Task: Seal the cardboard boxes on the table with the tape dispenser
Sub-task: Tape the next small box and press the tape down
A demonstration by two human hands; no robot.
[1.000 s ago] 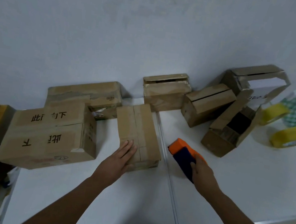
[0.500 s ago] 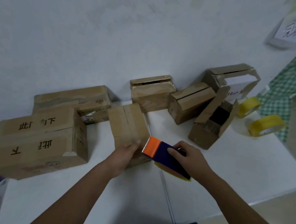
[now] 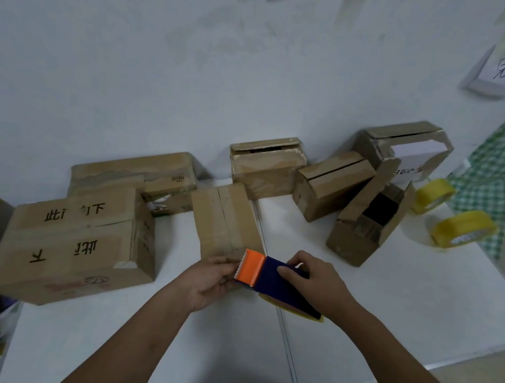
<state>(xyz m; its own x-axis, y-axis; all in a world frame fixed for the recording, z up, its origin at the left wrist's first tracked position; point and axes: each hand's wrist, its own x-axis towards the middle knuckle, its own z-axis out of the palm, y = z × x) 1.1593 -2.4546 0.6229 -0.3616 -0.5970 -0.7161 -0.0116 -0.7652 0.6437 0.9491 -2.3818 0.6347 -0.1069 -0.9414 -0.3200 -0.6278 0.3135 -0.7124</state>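
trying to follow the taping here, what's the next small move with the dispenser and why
Probably pull the tape end free and press it onto the near end of the small box. The right hand holds the tape dispenser with its orange toothed edge at that end, and the left hand has its fingers right at the teeth, against the box.

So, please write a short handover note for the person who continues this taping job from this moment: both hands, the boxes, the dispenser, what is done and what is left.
Right hand grips the tape dispenser, its orange toothed end at the near end of the small box.
Left hand pinches at the orange end, apparently the tape; the tape itself cannot be made out.
Small box: flaps closed, seam seems already taped.
Still open: the box with raised flaps. Other boxes by the wall: sealing unclear.
Two yellow tape rolls lie far right.
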